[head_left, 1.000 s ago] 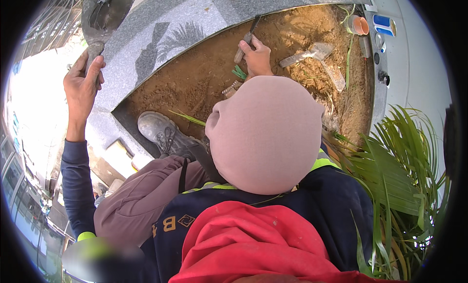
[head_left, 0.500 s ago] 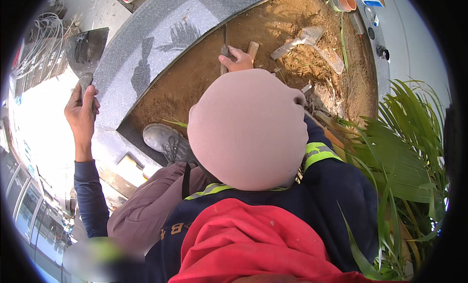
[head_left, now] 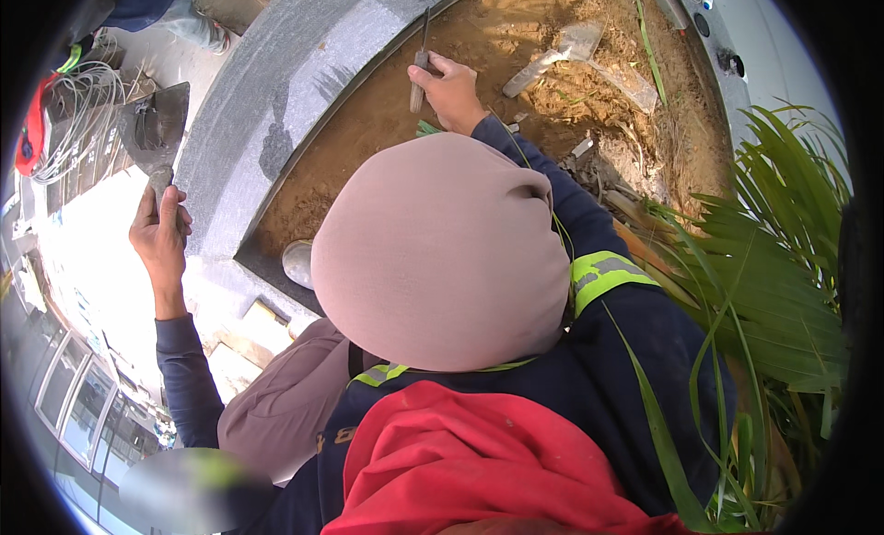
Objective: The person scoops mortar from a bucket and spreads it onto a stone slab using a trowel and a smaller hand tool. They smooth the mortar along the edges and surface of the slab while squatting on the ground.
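i see my left hand (head_left: 158,229) at the left of the frame, fist wrapped round the handle of a flat steel trowel (head_left: 155,128) whose blade points up toward the upper left. my right hand (head_left: 451,91) sits at top centre, fingers clamped on a slim hand tool (head_left: 419,75) with its thin blade on the sandy soil (head_left: 368,139), right by the inner edge of the curved grey stone kerb (head_left: 276,102). the two hands are well apart, the kerb between them. palm fronds (head_left: 773,286) fill the right side, and a coil of pale cable (head_left: 78,102) lies at upper left.
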Action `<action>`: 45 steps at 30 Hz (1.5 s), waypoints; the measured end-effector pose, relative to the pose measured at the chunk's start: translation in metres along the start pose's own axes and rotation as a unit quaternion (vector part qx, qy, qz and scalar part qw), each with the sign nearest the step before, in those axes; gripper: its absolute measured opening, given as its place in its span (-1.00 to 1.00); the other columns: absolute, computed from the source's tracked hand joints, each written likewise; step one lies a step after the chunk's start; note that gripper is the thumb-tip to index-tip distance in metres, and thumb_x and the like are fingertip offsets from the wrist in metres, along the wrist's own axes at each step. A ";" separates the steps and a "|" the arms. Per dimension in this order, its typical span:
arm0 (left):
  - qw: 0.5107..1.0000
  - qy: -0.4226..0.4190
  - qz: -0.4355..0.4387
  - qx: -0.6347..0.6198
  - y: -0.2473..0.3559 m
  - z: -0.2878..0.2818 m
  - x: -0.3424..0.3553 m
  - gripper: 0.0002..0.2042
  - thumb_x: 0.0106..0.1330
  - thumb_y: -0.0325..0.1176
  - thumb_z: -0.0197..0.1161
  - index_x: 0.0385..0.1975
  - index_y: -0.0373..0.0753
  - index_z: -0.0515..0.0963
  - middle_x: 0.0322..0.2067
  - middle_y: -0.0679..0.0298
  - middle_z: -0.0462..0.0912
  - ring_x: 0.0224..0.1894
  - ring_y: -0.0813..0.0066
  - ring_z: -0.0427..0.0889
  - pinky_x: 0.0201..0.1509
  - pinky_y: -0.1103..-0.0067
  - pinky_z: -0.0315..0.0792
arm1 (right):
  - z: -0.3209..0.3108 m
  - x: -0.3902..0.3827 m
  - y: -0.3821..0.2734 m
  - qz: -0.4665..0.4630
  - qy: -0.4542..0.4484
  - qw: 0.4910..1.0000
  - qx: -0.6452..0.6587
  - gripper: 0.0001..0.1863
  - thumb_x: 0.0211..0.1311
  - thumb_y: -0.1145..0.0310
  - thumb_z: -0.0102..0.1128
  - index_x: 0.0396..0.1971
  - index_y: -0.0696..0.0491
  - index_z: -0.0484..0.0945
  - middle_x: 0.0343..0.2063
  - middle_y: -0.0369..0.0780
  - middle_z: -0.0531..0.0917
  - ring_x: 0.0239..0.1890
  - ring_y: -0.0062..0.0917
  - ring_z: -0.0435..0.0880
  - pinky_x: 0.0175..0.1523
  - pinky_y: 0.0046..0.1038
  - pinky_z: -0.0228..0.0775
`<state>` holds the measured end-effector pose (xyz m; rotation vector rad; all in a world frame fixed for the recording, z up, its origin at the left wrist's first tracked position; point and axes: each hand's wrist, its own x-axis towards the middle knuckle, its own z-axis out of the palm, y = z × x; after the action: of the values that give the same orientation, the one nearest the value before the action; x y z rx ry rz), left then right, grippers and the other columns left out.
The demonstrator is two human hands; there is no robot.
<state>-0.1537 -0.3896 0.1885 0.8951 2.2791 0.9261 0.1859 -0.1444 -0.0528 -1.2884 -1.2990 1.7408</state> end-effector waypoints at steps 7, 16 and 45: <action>1.000 0.019 0.008 0.017 0.011 0.004 -0.007 -0.71 0.52 -0.19 0.21 -0.21 -0.35 0.61 -0.61 0.36 0.52 -0.62 0.75 0.40 -0.57 0.73 0.25 | 0.037 -0.027 0.013 -0.028 0.012 0.994 -0.106 -0.41 0.17 0.30 0.44 0.09 0.40 0.54 -0.18 0.01 0.70 -0.26 -0.45 0.70 -0.10 -0.43 0.55; 1.000 0.027 0.003 0.002 0.008 0.000 -0.011 -0.72 0.52 -0.21 0.21 -0.15 -0.37 0.62 -0.60 0.36 0.53 -0.60 0.75 0.40 -0.56 0.73 0.27 | 0.073 -0.032 0.030 0.041 -0.047 0.996 -0.069 -0.76 0.21 0.38 0.45 -0.26 0.23 0.62 -0.39 -0.31 0.63 -0.37 -0.71 0.59 -0.39 -0.54 0.61; 1.000 0.016 -0.010 -0.001 0.004 -0.014 0.002 -0.50 0.47 -0.23 0.28 0.19 -0.57 0.48 -0.47 0.31 0.63 -0.56 0.75 0.47 -0.55 0.74 0.33 | 0.028 -0.070 0.013 -0.032 -0.190 0.941 -0.280 -0.38 0.14 0.20 0.50 0.10 0.30 0.58 -0.19 -0.10 0.69 -0.21 -0.47 0.69 -0.09 -0.41 0.56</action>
<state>-0.1629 -0.3910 0.2001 0.8610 2.3101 0.9411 0.1851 -0.2200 -0.0397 -1.2047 -2.1498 1.6880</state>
